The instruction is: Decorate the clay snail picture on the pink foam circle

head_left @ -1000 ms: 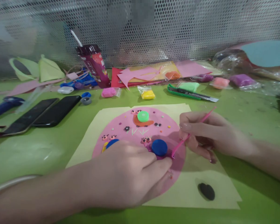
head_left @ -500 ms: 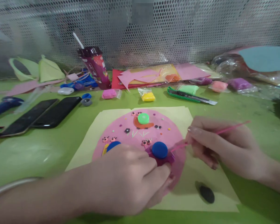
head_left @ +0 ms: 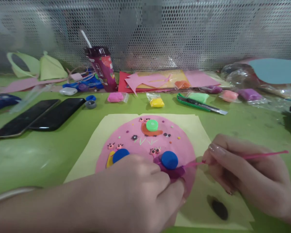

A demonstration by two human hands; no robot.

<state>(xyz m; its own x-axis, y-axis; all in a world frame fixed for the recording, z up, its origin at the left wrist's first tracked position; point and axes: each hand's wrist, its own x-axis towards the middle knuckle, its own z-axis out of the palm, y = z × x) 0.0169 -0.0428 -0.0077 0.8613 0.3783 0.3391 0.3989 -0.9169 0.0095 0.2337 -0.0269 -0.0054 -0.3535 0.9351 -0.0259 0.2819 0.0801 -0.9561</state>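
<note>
A pink paper disc (head_left: 138, 147) lies on a pale yellow sheet (head_left: 97, 142) and carries clay snails: one with a green shell (head_left: 152, 125), two with blue shells (head_left: 169, 160). My left hand (head_left: 135, 191) rests curled on the disc's near edge, its fingertips pressing the purple clay body (head_left: 174, 173) under the right blue shell. My right hand (head_left: 242, 176) pinches a thin pink stick tool (head_left: 264, 154) held almost level, with its tip at the purple clay's right edge.
A black clay lump (head_left: 219, 209) sits on the yellow sheet's near right corner. Two phones (head_left: 38, 116), a drink cup with straw (head_left: 102, 68), a green utility knife (head_left: 199, 104), bagged clay pieces (head_left: 156, 102) and paper scraps line the green table before a perforated metal screen.
My right hand has drawn back to the right and lowered the pink stick from a steep slant to nearly level. The left hand stays pressed on the purple clay.
</note>
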